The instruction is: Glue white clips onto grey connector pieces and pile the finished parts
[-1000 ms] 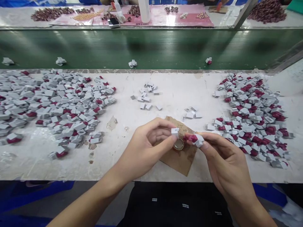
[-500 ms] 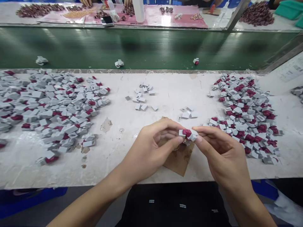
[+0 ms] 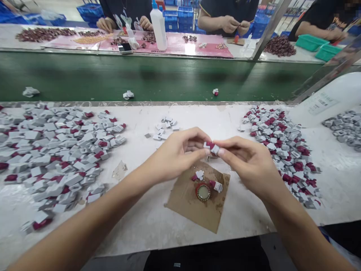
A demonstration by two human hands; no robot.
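Note:
A small grey and dark red plastic piece (image 3: 211, 147) is pinched between both hands above the white table. My left hand (image 3: 180, 152) grips its left end between thumb and fingers. On its right end, the thumb and forefinger of my right hand (image 3: 246, 160) are closed. Below the hands lies a brown cardboard square (image 3: 188, 205) with a round bottle cap (image 3: 203, 192) and two grey and red pieces (image 3: 198, 175) on it. Loose grey parts (image 3: 166, 126) sit behind my left hand, partly hidden by it.
Large heaps of grey and red pieces lie at the left (image 3: 67, 150) and right (image 3: 284, 150). Beyond the table runs a green conveyor belt (image 3: 169, 81) carrying a few pieces. A white container (image 3: 327, 99) leans at the right; people work across the belt.
The view has tilted up and shifted right, so more of the people opposite and the cardboard show. Both hands have moved away from over the cardboard, still holding the piece.

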